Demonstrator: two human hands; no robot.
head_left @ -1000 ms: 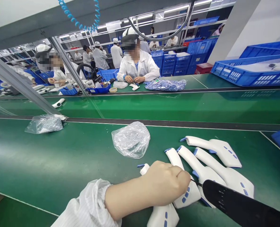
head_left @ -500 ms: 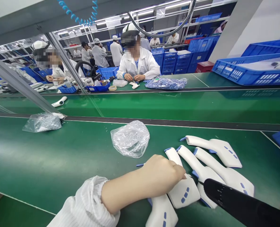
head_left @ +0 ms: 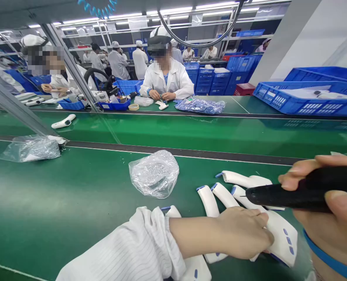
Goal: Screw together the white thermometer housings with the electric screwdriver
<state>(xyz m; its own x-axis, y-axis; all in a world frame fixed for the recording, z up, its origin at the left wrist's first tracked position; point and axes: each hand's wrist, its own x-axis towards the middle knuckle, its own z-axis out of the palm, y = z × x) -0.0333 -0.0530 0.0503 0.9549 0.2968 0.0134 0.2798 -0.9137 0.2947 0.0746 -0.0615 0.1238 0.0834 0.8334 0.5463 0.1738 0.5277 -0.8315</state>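
Several white gun-shaped thermometer housings (head_left: 278, 234) with blue buttons lie side by side on the green bench. My left hand (head_left: 243, 232) reaches across them, its curled fingers closed at the edge of one housing and covering parts of others. In my right hand (head_left: 331, 207) is a black electric screwdriver (head_left: 290, 191), held level with its thin bit pointing left. The bit is above the handle of a housing; whether it touches cannot be made out. Left of the housings lies a clear plastic bag (head_left: 154, 173) of small metal screws.
Another clear bag (head_left: 35, 148) lies at the left by a metal post (head_left: 70, 66). Beyond the bench runs a green belt (head_left: 161, 130) carrying one white housing (head_left: 63, 121). A co-worker (head_left: 166, 78) sits opposite. Blue crates (head_left: 305, 99) stand at the far right.
My left hand has moved right over the housings. My right hand has come into view from the right with the screwdriver, now raised and more level. The view has shifted slightly.
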